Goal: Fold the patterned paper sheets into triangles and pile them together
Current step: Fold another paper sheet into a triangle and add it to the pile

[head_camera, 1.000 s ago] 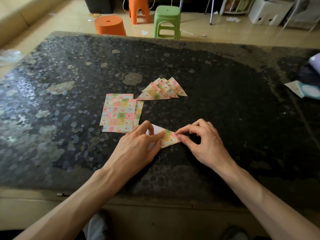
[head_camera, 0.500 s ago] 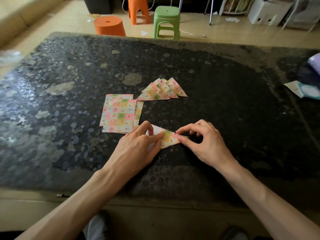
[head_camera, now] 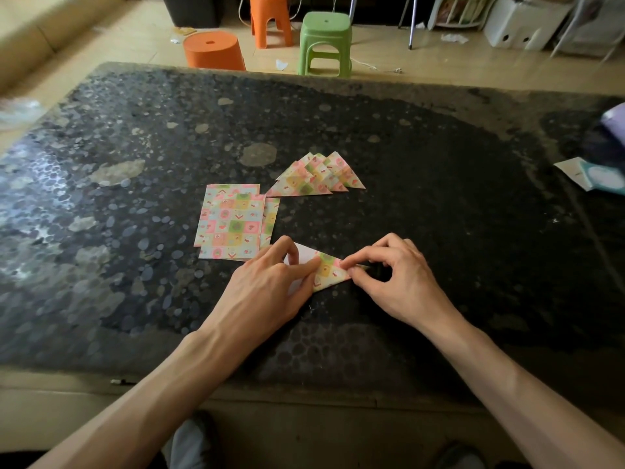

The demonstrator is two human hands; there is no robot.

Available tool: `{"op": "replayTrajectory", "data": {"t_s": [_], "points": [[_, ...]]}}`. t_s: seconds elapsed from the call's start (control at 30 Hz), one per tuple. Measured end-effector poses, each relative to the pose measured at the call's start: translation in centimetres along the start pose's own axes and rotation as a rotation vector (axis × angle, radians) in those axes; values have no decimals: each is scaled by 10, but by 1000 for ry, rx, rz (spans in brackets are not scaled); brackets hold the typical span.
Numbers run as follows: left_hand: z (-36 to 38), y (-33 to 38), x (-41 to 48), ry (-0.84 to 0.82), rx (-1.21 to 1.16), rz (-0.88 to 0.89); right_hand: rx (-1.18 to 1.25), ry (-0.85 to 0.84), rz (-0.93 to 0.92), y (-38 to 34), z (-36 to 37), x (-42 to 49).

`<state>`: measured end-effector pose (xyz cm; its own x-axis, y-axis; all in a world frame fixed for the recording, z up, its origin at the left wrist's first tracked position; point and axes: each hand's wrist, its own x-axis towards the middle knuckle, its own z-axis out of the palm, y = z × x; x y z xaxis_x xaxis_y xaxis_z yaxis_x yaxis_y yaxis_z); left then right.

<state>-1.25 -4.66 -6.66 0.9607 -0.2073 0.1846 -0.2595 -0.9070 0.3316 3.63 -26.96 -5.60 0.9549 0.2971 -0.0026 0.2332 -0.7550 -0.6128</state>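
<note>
A partly folded patterned sheet (head_camera: 327, 271) lies on the dark table (head_camera: 439, 231) in front of me, its white underside showing at the upper left. My left hand (head_camera: 270, 292) presses flat on its left part with straight fingers. My right hand (head_camera: 395, 275) pinches the sheet's right corner between thumb and forefinger. A stack of flat patterned sheets (head_camera: 231, 225) lies just left of the hands. Behind it, a fanned pile of folded patterned triangles (head_camera: 316, 176) rests on the table.
White and teal paper items (head_camera: 595, 176) and a purple object (head_camera: 614, 118) sit at the table's right edge. Beyond the far edge stand an orange tub (head_camera: 213, 50), an orange stool (head_camera: 270, 20) and a green stool (head_camera: 325, 44).
My right fingers have slid slightly along the sheet's right corner, tightening the pinch. The left hand stays pressed in place; the stacks have not moved.
</note>
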Motion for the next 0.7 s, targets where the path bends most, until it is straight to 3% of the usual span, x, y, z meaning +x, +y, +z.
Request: {"op": "replayTrajectory", "data": {"t_s": [0.7], "points": [[3, -5, -2, 74, -35, 20, -218, 37, 99, -15, 18, -3]]}}
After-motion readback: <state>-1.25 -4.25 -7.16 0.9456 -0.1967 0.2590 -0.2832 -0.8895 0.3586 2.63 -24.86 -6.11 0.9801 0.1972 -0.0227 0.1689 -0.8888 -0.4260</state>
